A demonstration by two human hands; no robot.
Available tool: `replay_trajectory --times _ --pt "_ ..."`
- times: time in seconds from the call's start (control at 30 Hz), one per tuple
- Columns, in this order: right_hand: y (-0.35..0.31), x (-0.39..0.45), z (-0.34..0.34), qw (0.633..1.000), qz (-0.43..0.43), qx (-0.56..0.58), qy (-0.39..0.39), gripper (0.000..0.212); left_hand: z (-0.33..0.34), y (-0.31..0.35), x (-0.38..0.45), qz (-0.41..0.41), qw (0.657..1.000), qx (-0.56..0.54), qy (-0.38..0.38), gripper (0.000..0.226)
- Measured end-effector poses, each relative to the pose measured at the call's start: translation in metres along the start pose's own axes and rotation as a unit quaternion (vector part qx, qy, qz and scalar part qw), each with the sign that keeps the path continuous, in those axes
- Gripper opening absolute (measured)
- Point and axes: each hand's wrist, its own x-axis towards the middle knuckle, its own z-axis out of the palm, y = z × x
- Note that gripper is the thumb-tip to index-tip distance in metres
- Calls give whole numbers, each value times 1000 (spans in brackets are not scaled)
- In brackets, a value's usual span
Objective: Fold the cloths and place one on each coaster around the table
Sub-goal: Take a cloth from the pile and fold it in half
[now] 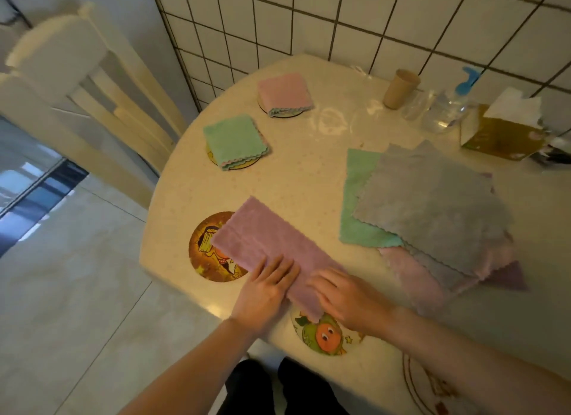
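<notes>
**Pressing the purple cloth into a half fold**

While lying doubled into a long strip near the table's [309,173] left edge, overlapping two bare coasters: purple cloth [265,244]. Pressing its near end flat with left hand [267,286] and right hand [344,294], fingers straight, gripping nothing, likely setting the crease before folding again. Sitting finished on far coasters: green cloth [234,141], pink cloth [284,90]. Waiting at right, unfolded: cloth pile [432,204].

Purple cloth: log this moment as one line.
purple cloth: folded in half | left hand, right hand: pressing flat | coasters covered: two
</notes>
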Motion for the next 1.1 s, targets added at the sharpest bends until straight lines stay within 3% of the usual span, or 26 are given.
replay_trajectory --times 0.03,0.1,0.17,0.27,0.37,0.5,0.6,0.8,0.9,0.97,1.03,1.1 --pt "13 3 -1 1000 8 1 -12 31 4 0 -5 5 1000 12 -7 55" --pt "36 15 -3 999 15 -17 -32 58 11 0 -12 13 999 29 -27 57" --pt "52 31 -3 994 -43 -47 -84 75 12 4 -19 -5 999 31 -42 58" --pt "73 52 2 978 -122 -73 -154 75 13 13 -24 -48 998 -4 -50 57" --pt "97 57 9 966 -170 -83 -175 67 13 18 -26 -96 992 -78 -17 56" --pt "111 65 10 960 -213 -63 -173 60 -4 23 -24 -183 949 -250 50 52" --pt "111 77 9 966 -169 7 -193 57 -17 22 -23 -273 879 -381 85 35" --pt "109 103 2 968 -31 173 -180 59 -32 0 -10 -472 645 -577 169 30" --pt "106 122 8 942 80 308 -104 33 -34 -19 -2 -512 522 -655 192 34" --pt "104 134 16 931 136 331 -67 39 -32 -29 3 -547 453 -680 183 30" --pt "99 141 23 927 178 322 -75 47 -29 -36 7 -574 414 -685 173 25" --pt "94 147 27 927 212 298 -80 43 -27 -37 9 -584 410 -680 167 25"
